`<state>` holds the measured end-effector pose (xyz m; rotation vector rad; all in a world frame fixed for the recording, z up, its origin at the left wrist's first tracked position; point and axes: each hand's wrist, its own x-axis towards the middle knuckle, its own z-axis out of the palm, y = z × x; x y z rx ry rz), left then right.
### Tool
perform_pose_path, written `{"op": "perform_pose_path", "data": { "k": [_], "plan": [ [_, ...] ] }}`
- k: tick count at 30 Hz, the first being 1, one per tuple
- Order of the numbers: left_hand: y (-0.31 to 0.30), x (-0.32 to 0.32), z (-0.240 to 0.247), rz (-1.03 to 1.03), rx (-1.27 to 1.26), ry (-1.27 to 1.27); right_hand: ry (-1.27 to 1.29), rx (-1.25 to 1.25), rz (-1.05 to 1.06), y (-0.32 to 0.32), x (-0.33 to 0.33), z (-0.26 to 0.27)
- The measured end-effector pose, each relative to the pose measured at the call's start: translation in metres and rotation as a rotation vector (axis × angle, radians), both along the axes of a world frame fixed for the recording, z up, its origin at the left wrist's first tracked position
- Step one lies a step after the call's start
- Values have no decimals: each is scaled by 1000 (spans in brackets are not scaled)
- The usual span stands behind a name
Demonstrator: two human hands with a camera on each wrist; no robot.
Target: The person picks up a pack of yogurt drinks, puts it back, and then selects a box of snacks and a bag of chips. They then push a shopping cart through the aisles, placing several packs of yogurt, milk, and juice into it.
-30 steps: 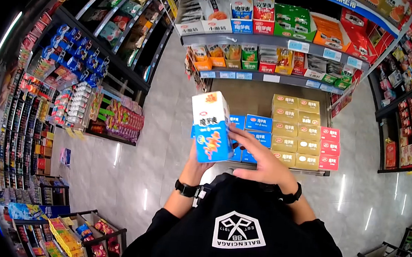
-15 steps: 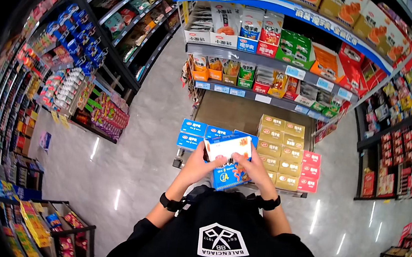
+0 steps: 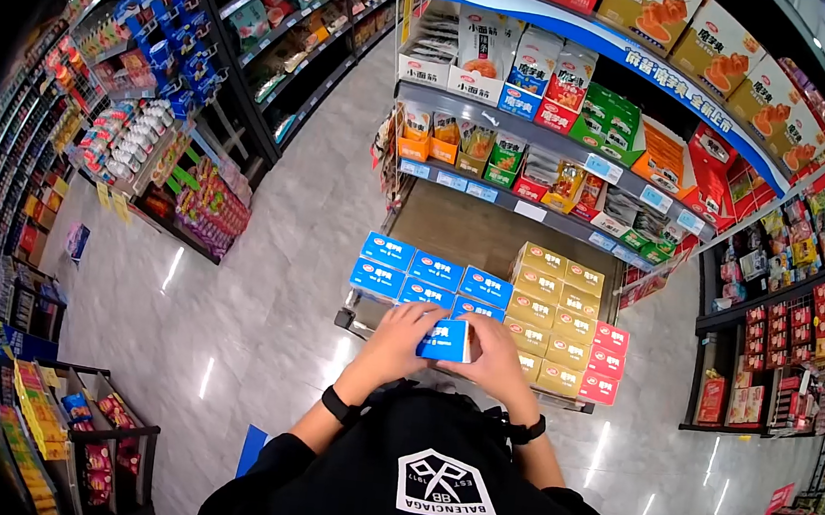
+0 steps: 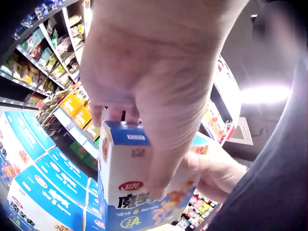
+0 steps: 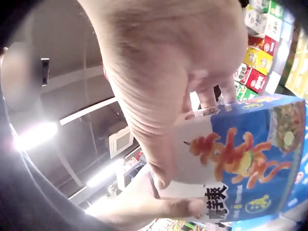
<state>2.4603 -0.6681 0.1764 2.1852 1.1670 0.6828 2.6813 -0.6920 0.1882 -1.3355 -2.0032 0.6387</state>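
Note:
Between both hands is a blue and white box (image 3: 443, 340), its blue end facing up in the head view. The left hand (image 3: 398, 340) grips its left side, and the right hand (image 3: 497, 361) its right side. In the left wrist view the left thumb lies across the printed face of the box (image 4: 126, 177), fingers over its far edge. The right wrist view shows the right hand (image 5: 168, 62) with thumb and fingers about the same box (image 5: 240, 163). Just beyond the hands, rows of blue boxes (image 3: 435, 269) stand on a low platform.
Gold boxes (image 3: 532, 308) and red boxes (image 3: 604, 363) stand right of the blue ones. Above and behind them are shelves (image 3: 528, 209) of snack packs. More racks line the left and right sides of a grey tiled floor (image 3: 283, 244).
The box was held up with its printed front showing, then tilted; now it is lower, blue end up, against the near side of the blue rows. The right hand has closed round its side.

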Motion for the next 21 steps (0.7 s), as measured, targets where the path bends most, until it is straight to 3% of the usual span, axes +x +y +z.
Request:
{"op": "perform_pose_path", "data": {
  "k": [3, 8, 12, 14, 16, 21],
  "plan": [
    [-2, 10, 0, -48, 65, -126, 94, -50, 27, -3, -5, 3],
    [6, -11, 1, 0, 39, -19, 165, -146, 23, -2, 2, -5],
    [21, -47, -4, 159, 9, 2, 97, -231, -45, -5, 24, -35],
    [32, -67, -6, 178, 46, 11, -202, -250, -73, -9, 40, -69],
    [36, -78, 11, 267, 60, 206, -174, -270, -90, -11, 46, -82],
    [51, -102, -19, 197, 219, 365, -145, -285, -119, -18, 50, -112]
  ]
}}
